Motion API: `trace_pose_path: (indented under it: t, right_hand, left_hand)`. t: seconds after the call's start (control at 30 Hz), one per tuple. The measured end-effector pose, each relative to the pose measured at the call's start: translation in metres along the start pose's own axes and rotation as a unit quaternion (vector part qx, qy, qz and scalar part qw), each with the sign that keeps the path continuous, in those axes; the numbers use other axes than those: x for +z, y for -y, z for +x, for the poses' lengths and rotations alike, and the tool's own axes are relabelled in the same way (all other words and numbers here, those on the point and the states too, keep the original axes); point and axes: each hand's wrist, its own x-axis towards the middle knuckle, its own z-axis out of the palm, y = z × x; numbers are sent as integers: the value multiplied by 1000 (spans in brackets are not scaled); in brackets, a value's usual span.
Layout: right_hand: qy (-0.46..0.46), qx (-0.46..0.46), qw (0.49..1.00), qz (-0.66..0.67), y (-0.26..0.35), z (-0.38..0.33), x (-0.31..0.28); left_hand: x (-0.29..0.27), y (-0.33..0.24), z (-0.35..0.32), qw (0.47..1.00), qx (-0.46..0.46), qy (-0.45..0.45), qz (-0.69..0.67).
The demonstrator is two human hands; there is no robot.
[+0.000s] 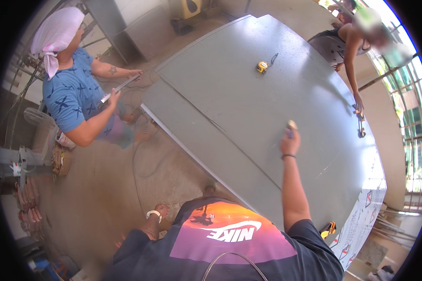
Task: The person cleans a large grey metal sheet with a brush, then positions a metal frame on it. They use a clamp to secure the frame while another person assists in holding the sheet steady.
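Observation:
Stretched out over a large grey sheet panel (248, 93), my right hand (290, 143) is closed around a small object with a tan end (292, 125) and a bluish part; its kind is unclear. A dark band circles that wrist. Low at my left side, beside the panel's near edge, my left hand (162, 210) hangs with a pale band on its wrist; its fingers are mostly hidden. A yellow tape measure (262, 67) lies farther off on the panel. A yellow and black tool (328, 230) sits near the panel's edge by my right arm.
A person (75, 98) in a blue shirt at left holds a metal strip (115, 91). Across the panel, another person (340, 44) reaches to an orange and black tool (360, 122) on its right edge. Cables (136, 168) trail over the floor; a fan (38, 117) stands left.

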Motion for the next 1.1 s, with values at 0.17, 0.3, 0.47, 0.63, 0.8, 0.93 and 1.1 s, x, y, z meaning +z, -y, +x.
trace_pose_path:
  t: [0.17, 0.3, 0.47, 0.63, 0.8, 0.93, 1.1]
  right_hand:
    - [392, -252, 852, 241, 209, -129, 42]
    - [179, -108, 932, 298, 184, -83, 32]
    - [-188, 91, 978, 4, -61, 82, -56]
    - [-75, 44, 996, 31, -31, 48, 3]
    - [414, -256, 808, 333, 249, -165, 102]
    - [251, -130, 859, 428, 221, -104, 70]
    - [-214, 54, 970, 105, -105, 107, -55]
  left_hand:
    - [-4, -9, 29, 996, 65, 57, 28]
    - [13, -75, 27, 987, 161, 22, -1]
    - [9, -126, -8, 983, 182, -2, -13]
    - [2, -59, -4, 996, 92, -13, -5]
    - [5, -54, -11, 969, 111, 88, 203]
    - [4, -51, -62, 996, 87, 24, 6]
    - [-27, -17, -96, 998, -6, -57, 17]
